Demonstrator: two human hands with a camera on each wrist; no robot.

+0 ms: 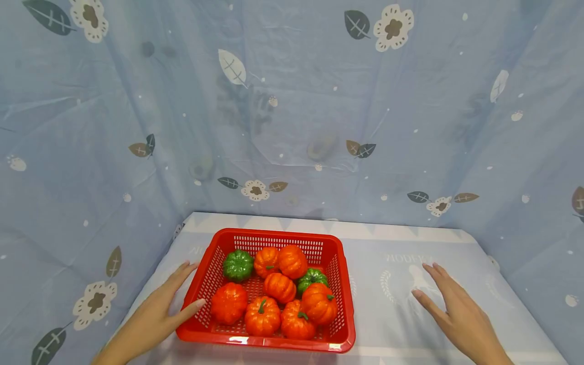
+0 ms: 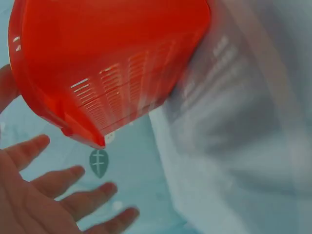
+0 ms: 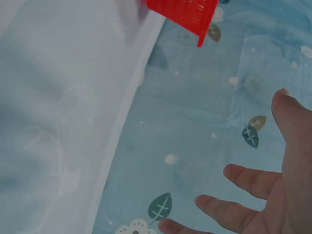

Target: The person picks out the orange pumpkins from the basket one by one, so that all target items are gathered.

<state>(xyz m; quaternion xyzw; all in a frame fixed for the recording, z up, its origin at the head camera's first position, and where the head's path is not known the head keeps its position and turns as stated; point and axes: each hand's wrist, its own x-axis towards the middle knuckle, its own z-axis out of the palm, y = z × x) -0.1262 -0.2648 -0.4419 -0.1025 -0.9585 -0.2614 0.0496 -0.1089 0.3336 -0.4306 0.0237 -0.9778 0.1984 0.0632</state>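
Note:
A red plastic basket stands on the table, holding several small pumpkins. Most are orange, such as the pumpkin near the front wall; two are green, one pumpkin at the back left and another at the right. My left hand is beside the basket's left side, fingers spread, the thumb right at the rim. In the left wrist view those fingers extend below the basket's slotted wall. Out to the right of the basket, my right hand hovers over the table with fingers extended, holding nothing.
The table has a pale printed cover and extends right of the basket. Blue curtains with leaves and flowers rise behind it and along both sides. In the right wrist view, a corner of the basket shows at the top.

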